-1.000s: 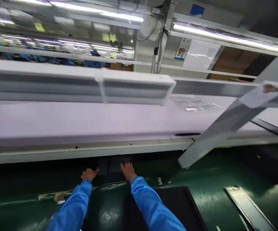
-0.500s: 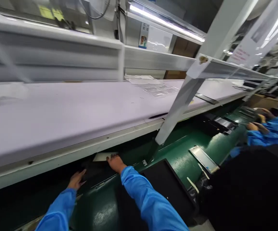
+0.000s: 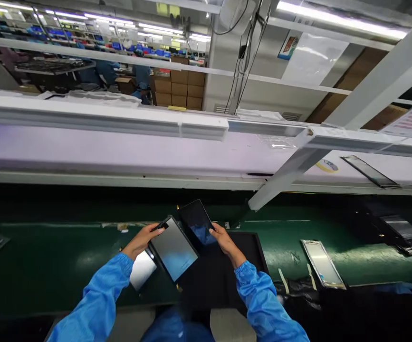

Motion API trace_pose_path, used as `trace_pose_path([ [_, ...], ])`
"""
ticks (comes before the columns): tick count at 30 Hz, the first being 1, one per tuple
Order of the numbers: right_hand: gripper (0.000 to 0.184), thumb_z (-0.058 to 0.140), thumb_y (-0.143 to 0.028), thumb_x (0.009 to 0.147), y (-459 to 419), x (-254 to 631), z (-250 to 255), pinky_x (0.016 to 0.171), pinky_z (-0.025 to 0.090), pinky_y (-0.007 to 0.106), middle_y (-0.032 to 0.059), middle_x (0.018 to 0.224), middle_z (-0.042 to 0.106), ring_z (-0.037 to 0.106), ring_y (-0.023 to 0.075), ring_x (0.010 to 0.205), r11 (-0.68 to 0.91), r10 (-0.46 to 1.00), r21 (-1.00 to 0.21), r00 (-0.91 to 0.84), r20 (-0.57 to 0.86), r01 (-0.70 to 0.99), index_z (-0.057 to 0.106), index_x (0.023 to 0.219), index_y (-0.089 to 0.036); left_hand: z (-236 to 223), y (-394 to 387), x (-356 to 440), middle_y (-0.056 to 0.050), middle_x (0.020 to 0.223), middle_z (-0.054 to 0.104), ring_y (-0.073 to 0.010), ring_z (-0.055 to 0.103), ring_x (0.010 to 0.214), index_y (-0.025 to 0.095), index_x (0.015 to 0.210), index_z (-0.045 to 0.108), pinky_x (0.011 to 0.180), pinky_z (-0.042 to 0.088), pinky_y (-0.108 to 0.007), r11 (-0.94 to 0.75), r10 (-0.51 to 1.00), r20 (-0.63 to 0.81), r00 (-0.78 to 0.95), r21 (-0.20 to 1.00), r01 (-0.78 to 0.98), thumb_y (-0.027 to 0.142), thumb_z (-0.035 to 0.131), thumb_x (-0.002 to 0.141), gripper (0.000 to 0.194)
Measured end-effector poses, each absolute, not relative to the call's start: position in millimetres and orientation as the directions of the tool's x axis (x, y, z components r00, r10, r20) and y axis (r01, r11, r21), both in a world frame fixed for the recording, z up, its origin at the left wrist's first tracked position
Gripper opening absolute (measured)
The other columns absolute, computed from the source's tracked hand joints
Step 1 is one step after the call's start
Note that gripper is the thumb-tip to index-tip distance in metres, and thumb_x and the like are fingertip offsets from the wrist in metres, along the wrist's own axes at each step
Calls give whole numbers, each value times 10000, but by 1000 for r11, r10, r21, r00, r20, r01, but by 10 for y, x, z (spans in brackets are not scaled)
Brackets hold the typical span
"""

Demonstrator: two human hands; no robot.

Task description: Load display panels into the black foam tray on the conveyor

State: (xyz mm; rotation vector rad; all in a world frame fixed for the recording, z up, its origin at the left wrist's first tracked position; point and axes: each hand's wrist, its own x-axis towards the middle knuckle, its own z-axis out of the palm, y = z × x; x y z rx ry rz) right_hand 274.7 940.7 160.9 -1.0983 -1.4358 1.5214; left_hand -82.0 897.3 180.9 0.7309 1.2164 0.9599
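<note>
Green belt [image 3: 49, 261] spans the lower frame, white shelf [image 3: 120, 152] above it across the middle. Black mat [image 3: 248, 247] sits lower centre on the belt. Framed panel [image 3: 322, 263] lies flat at lower right, well apart. Centre frame: grey panel [image 3: 173, 249] tilted, held up off the belt, left hand [image 3: 142, 240] gripping its upper left corner, fingers pinching the edge. Just beside it, overlapping, dark panel [image 3: 196, 224], right hand [image 3: 224, 240] clasping its right edge, fingers curled on it.

Bright blue smooth work-coat sleeves with gathered elastic cuffs; bare left grip [image 3: 142, 240], bare right grip [image 3: 226, 241].
</note>
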Motion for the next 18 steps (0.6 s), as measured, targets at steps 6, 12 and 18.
trace_pose_path([
  [6,496,778,-591,749,8462,2949,1731,1009,479,445,60,1026,760,667,248,1005,-311,896,-948,-353,-269,-66,722,1047,-198,1778,8559,-106,27,600,659,-140,591,544,169,726,629,527,421,-235,453,875,-484,-21,833,-319,414,986,474,501],
  [12,501,714,-651,798,7997,3247,1590,887,520,391,34,930,708,646,218,883,-295,925,-954,-265,-271,-55,677,1035,-211,1571,8221,605,-41,694,742,-201,679,604,148,845,685,575,523,-295,432,842,-532,-93,767,-475,434,983,504,536],
  [18,528,738,-591,779,7645,3374,1264,963,507,435,83,1096,710,637,289,1058,-236,946,-970,-215,-244,62,652,1129,-205,1402,7961,1198,-127,749,784,-254,728,644,103,886,716,587,563,-332,471,813,-582,6,651,-595,484,898,661,478],
])
